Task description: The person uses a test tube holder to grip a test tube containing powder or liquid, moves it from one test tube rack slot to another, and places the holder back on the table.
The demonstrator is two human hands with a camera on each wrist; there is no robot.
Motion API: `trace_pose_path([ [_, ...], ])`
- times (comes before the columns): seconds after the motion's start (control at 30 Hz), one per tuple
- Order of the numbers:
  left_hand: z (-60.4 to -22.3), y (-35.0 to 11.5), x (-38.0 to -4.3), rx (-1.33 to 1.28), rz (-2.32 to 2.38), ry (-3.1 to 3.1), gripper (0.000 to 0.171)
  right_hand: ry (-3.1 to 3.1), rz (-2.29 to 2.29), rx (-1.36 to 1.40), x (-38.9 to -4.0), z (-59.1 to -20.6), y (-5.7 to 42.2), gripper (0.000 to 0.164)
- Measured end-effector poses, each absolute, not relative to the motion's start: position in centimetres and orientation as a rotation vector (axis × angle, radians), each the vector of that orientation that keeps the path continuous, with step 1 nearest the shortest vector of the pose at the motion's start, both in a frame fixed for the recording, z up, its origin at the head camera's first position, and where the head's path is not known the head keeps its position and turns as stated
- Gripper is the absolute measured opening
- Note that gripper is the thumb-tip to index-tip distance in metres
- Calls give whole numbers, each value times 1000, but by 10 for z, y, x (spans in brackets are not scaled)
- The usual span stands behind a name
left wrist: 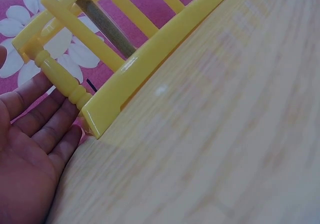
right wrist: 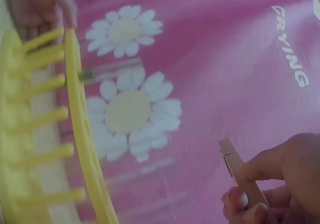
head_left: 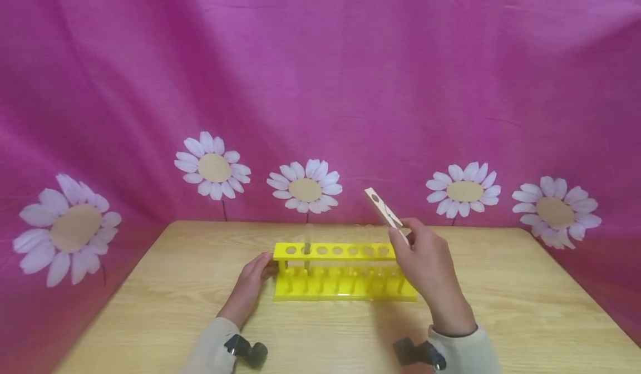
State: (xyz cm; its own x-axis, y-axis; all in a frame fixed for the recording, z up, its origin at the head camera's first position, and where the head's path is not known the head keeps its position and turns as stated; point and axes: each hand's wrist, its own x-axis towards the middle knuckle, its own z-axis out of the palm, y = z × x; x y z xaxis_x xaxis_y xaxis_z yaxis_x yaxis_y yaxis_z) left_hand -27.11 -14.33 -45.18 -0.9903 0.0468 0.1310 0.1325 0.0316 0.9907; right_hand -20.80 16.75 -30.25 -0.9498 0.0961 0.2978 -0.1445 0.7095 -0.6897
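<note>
A yellow test tube rack stands on the wooden table. Its second hole from the left holds a test tube with dark contents low in it, also visible in the left wrist view. Two clear test tubes rise faintly from the right half. At the rack's left end, my left hand touches the end post with extended fingers. Above the rack's right end, my right hand pinches a wooden test tube holder between thumb and fingers, its far end pointing up and left.
Wooden tabletop surrounds the rack. Behind the table hangs a pink cloth printed with white daisies, which also runs along both sides. Each sleeve carries a black wrist camera, such as the left camera.
</note>
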Motion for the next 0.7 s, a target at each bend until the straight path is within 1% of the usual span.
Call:
trace_pose_path([
  [0.3, -451, -145, -269, -189, -2072, -2296, 48, -2593, 1048, -120, -202, -305, 207, 44],
  [0.57, -455, -145, -269, -196, -2029, -2367, 42, -2541, 963, -196, -197, -316, 239, 38],
  [0.7, -456, -145, -270, -172, -1987, -2395, 40, -2553, 945, -255, -198, -324, 252, 38],
])
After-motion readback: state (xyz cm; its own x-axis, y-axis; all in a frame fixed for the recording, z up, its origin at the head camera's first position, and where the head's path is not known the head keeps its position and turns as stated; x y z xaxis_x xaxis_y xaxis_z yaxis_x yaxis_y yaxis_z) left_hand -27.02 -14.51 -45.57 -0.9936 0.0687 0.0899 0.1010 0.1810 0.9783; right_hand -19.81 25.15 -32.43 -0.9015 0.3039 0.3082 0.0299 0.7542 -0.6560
